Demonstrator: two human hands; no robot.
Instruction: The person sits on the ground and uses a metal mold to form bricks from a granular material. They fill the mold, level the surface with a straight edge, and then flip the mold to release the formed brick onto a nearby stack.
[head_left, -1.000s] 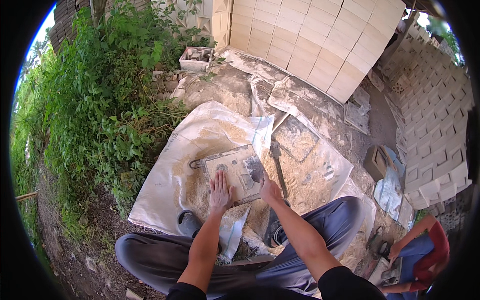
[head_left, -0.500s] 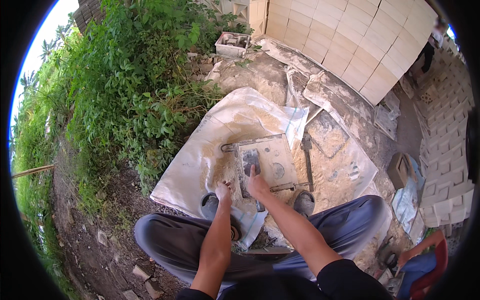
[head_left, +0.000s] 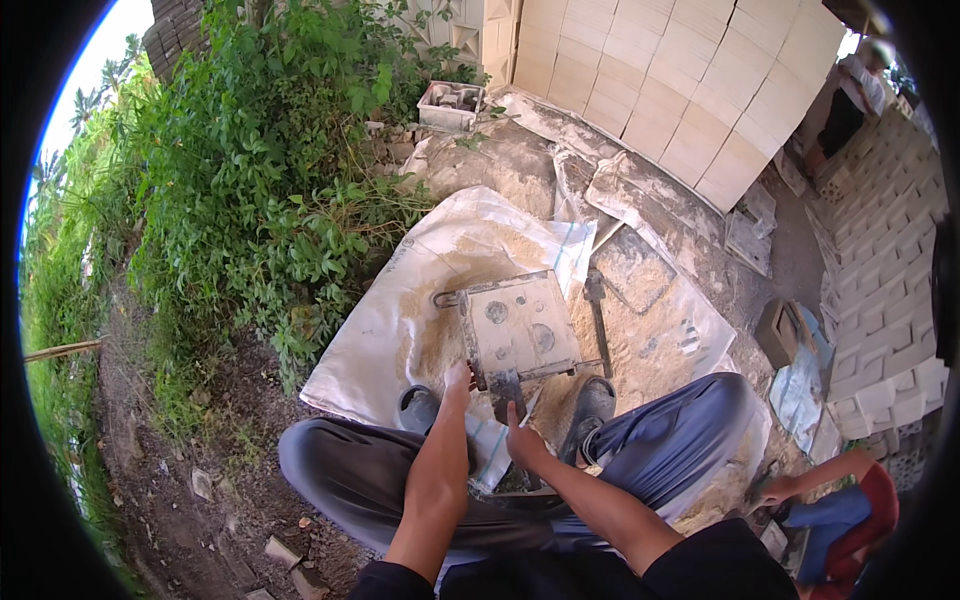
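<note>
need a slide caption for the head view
Right hand holds a trowel at the near edge of a square mould on a dusty sheet; left hand beside the mould.

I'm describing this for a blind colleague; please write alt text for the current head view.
A person's right hand holds a flat dark tool at the near edge of a pale framed slab, with the left hand close to its near left corner. The slab lies on a sandy white sheet, with plants to the left and stacked pale blocks beyond.

Grey-spotted beige slab (head_left: 519, 322), dark grey trowel (head_left: 507, 384), blue-striped white sack (head_left: 372, 348), grey-blue trousers (head_left: 690, 440), black sleeves (head_left: 715, 563)
</note>
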